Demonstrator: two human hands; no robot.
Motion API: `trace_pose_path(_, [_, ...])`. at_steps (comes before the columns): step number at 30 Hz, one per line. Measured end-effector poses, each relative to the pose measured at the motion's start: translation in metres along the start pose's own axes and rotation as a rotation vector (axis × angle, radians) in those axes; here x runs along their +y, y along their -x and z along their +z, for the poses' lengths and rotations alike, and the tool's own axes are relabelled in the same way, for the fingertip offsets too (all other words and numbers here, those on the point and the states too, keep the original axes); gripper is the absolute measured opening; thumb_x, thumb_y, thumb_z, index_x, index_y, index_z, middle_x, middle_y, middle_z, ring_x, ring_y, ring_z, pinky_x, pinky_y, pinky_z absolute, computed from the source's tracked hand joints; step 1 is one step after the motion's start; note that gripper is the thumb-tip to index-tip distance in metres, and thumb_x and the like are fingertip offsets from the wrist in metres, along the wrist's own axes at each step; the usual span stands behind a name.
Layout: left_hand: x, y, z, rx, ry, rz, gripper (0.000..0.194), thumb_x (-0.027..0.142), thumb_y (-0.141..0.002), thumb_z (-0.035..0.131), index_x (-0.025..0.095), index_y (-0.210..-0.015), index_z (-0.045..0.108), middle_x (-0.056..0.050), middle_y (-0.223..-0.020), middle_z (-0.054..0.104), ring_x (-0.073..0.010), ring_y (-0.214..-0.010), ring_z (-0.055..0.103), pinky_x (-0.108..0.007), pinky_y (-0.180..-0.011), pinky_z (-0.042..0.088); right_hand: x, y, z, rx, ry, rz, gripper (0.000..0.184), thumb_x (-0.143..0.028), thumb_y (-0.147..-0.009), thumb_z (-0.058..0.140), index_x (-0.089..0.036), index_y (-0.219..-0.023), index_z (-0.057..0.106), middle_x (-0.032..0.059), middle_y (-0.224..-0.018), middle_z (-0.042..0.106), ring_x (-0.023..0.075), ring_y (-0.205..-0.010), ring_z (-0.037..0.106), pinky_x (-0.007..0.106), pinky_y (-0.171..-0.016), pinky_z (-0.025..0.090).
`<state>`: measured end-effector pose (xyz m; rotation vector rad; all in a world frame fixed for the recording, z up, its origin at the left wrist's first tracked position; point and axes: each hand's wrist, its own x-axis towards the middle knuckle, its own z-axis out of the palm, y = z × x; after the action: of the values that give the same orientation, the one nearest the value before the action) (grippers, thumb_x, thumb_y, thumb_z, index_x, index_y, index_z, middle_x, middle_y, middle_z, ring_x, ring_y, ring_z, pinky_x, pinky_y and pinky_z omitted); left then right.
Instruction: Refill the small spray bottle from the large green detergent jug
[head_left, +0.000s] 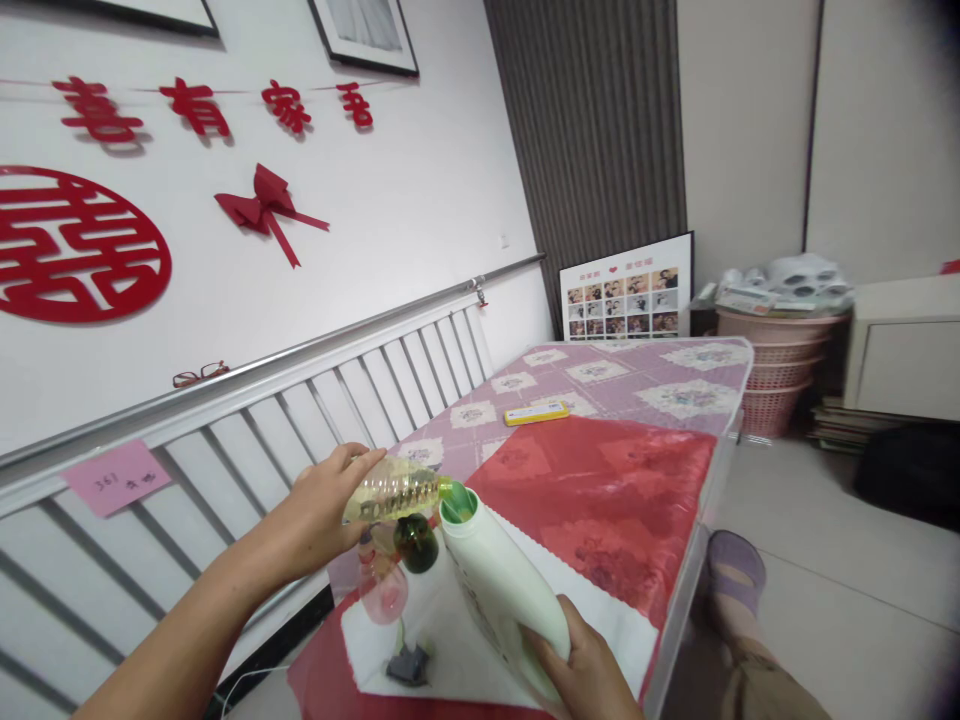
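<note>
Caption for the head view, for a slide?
Left hand tips a clear bottle to the mouth of a pale green bottle gripped by the right hand.

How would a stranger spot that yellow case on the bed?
Find the bed by the white slatted rail. At the far edge of its red cloth lies a flat case, bright yellow around a paler middle, unlike the rounded bottle in the left hand.

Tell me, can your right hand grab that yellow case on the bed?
Probably not as things are: the right hand is wrapped around the big pale bottle. If it were free, the way over the red cloth to the yellow case looks open.
</note>
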<state>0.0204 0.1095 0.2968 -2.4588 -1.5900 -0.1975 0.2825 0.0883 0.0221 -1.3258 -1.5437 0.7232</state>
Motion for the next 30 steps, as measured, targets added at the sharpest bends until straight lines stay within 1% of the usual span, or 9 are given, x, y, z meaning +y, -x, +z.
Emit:
trace_pose_path(6, [0.001,-0.001,-0.001,-0.019,-0.005,-0.013,0.074,0.024,-0.072,0.054,0.035,-0.14,0.027,-0.005,-0.14,0.037,-0.0276,-0.116,0.05,-0.045,-0.098,0.042,-0.001,0.001,-0.001,-0.014,0.013,0.004,0.02,-0.041,-0.081,0.047,-0.024,-0.083,0.057,0.0024,-0.075,0.071,0.0207,-0.071,0.068,0.026,-0.064,0.05])
trace_pose_path(10, [0.001,-0.001,-0.002,-0.033,-0.013,-0.017,0.075,0.023,-0.072,0.053,0.035,-0.14,0.025,-0.005,-0.14,0.036,-0.0284,-0.118,0.048,-0.046,-0.1,0.04,-0.001,0.0,-0.001,-0.005,0.021,0.01,0.019,-0.041,-0.08,0.048,-0.024,-0.083,0.057,0.0014,-0.074,0.071,0.0206,-0.07,0.067,0.026,-0.064,0.05])
trace_pose_path(14, [0.002,-0.002,-0.004,-0.042,-0.017,-0.016,0.075,0.023,-0.073,0.053,0.036,-0.141,0.024,-0.005,-0.141,0.035,-0.0283,-0.119,0.047,-0.047,-0.1,0.039,0.0,0.0,-0.001,-0.024,0.025,0.01,0.02,-0.042,-0.081,0.047,-0.024,-0.084,0.056,0.0019,-0.074,0.071,0.0208,-0.071,0.067,0.027,-0.064,0.05])
trace_pose_path(17, [0.003,-0.003,-0.005,-0.043,-0.016,-0.014,0.073,0.026,-0.074,0.054,0.035,-0.14,0.026,-0.005,-0.141,0.036,-0.0288,-0.118,0.048,-0.047,-0.1,0.039,0.001,0.0,0.0,-0.032,0.028,0.01,0.02,-0.041,-0.081,0.047,-0.023,-0.084,0.056,0.0023,-0.074,0.071,0.021,-0.071,0.067,0.027,-0.064,0.05])
trace_pose_path(22, [0.006,-0.003,-0.009,-0.051,-0.019,-0.018,0.07,0.029,-0.075,0.054,0.035,-0.14,0.027,-0.006,-0.14,0.037,-0.0293,-0.119,0.048,-0.047,-0.099,0.039,0.001,0.0,0.001,0.008,0.024,0.002,0.021,-0.043,-0.081,0.047,-0.024,-0.081,0.056,0.0008,-0.071,0.069,0.0202,-0.067,0.067,0.026,-0.062,0.049])
trace_pose_path(25, [0.009,-0.004,-0.012,-0.057,-0.019,-0.022,0.069,0.032,-0.076,0.054,0.035,-0.139,0.029,-0.006,-0.139,0.037,-0.0298,-0.119,0.047,-0.047,-0.099,0.039,0.002,0.0,0.001,-0.014,0.029,-0.005,0.022,-0.043,-0.081,0.047,-0.023,-0.082,0.056,0.0012,-0.072,0.07,0.02,-0.068,0.067,0.026,-0.063,0.049])
trace_pose_path(28, [0.01,-0.004,-0.014,-0.055,-0.022,-0.006,0.068,0.031,-0.076,0.053,0.035,-0.139,0.029,-0.007,-0.139,0.037,-0.0293,-0.119,0.047,-0.047,-0.099,0.039,0.003,0.0,0.001,-0.024,0.023,0.007,0.023,-0.043,-0.081,0.047,-0.023,-0.085,0.056,0.002,-0.074,0.071,0.0207,-0.07,0.067,0.027,-0.063,0.049])
trace_pose_path(30, [0.009,-0.005,-0.014,-0.057,-0.026,0.004,0.068,0.029,-0.076,0.053,0.035,-0.14,0.027,-0.006,-0.14,0.036,-0.0288,-0.12,0.047,-0.046,-0.099,0.039,0.003,0.001,0.002,-0.003,0.015,0.012,0.022,-0.043,-0.081,0.047,-0.023,-0.084,0.057,0.0017,-0.073,0.071,0.021,-0.069,0.067,0.027,-0.062,0.049])
